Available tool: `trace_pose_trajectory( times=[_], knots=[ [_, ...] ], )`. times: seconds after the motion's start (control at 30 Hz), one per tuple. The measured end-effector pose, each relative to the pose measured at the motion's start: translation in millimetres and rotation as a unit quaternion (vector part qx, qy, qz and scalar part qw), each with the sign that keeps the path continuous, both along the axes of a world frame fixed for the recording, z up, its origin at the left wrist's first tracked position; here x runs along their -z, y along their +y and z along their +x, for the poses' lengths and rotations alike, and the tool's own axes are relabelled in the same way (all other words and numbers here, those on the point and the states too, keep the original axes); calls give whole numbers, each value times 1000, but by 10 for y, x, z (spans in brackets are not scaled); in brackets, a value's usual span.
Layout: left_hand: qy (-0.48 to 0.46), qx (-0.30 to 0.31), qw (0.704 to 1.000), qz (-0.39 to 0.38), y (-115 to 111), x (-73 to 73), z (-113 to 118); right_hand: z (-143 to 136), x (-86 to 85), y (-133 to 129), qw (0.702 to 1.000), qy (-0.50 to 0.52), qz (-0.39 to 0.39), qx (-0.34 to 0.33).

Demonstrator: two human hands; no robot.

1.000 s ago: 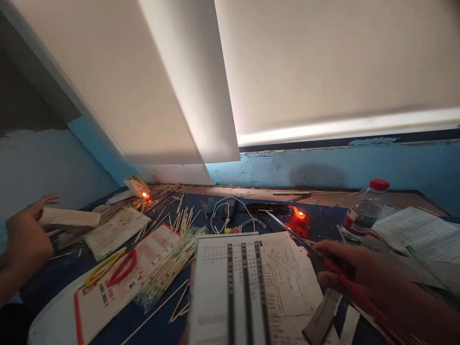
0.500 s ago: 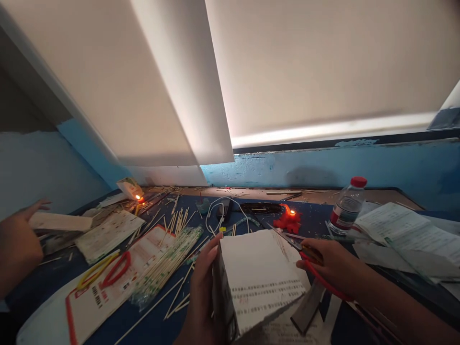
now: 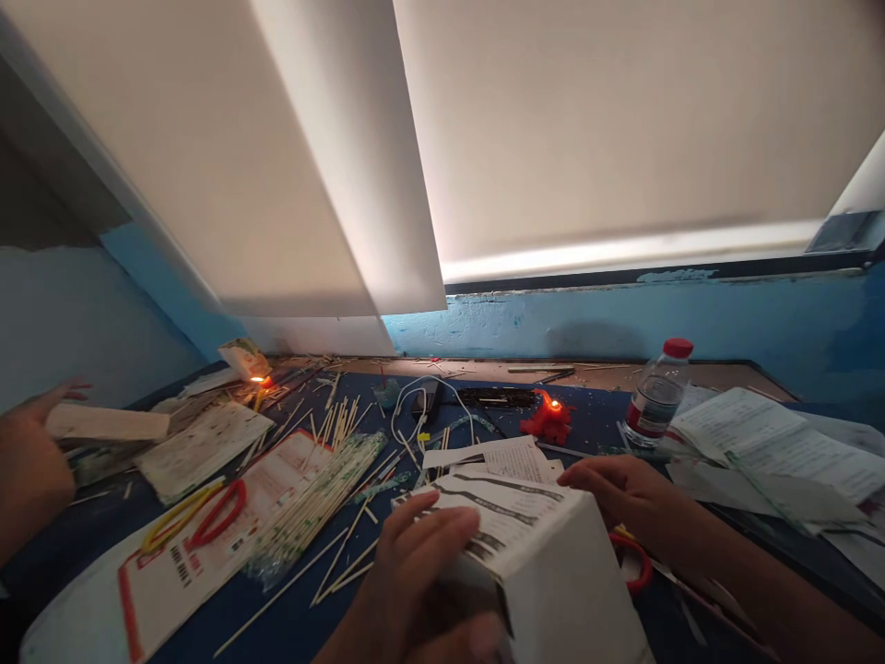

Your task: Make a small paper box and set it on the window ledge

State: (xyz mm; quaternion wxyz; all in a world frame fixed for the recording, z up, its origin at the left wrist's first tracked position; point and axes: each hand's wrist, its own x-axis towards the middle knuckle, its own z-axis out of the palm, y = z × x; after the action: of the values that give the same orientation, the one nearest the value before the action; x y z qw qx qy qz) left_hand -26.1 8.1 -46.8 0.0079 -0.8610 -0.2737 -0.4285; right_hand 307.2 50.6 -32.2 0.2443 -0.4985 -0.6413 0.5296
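A box wrapped in white printed paper (image 3: 567, 572) is tilted in front of me, a plain white side facing me and a loose printed paper flap (image 3: 508, 456) at its far edge. My left hand (image 3: 421, 563) grips its left side, fingers over the printed top and thumb lower down. At the far right corner, my right hand (image 3: 615, 489) has its fingers bent against the box edge; its fingertips are partly hidden. Red-handled scissors (image 3: 637, 564) lie below the right wrist, partly hidden by the box and forearm.
Two lit candles burn here, a red one (image 3: 549, 420) and another (image 3: 261, 383) at the left. A water bottle (image 3: 658, 392) stands right, near papers (image 3: 767, 443). Wooden sticks (image 3: 318, 507) and more scissors (image 3: 218, 516) lie left. Another person's hand (image 3: 34, 452) holds a pale strip.
The box has been turned, so a striped printed face now shows on top. My right hand has let go of the scissors and moved to the box edge. My left hand has shifted over the top.
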Motion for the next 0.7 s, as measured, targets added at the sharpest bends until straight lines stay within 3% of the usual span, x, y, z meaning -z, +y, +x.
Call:
trace_pose_trajectory(
  times=[0.1,0.2,0.33,0.4,0.47,0.53,0.57,0.63,0.7],
  knots=[
    [115,56,991,39,30,-189,109,-50,-61,-82,978,146,-122,-81],
    [191,57,978,67,32,-320,224,-90,31,-141,921,282,-232,-138],
    [217,-16,970,108,56,-303,227,-135,177,-130,888,388,-213,-127],
    [195,-78,974,79,72,-236,148,-156,207,-93,884,419,-172,-115],
    [149,-159,976,-10,79,-147,56,-170,235,-53,888,436,-112,-94],
    [43,-206,963,-167,70,-38,2,-177,280,-31,900,428,-39,-77],
    [-42,-192,945,-262,59,25,3,-179,308,-34,906,417,-2,-72],
    [-244,-115,866,-422,23,162,69,-183,370,-70,920,382,46,-70],
    [-376,-40,798,-468,-27,299,189,-188,427,-135,941,318,84,-75]
  ],
)
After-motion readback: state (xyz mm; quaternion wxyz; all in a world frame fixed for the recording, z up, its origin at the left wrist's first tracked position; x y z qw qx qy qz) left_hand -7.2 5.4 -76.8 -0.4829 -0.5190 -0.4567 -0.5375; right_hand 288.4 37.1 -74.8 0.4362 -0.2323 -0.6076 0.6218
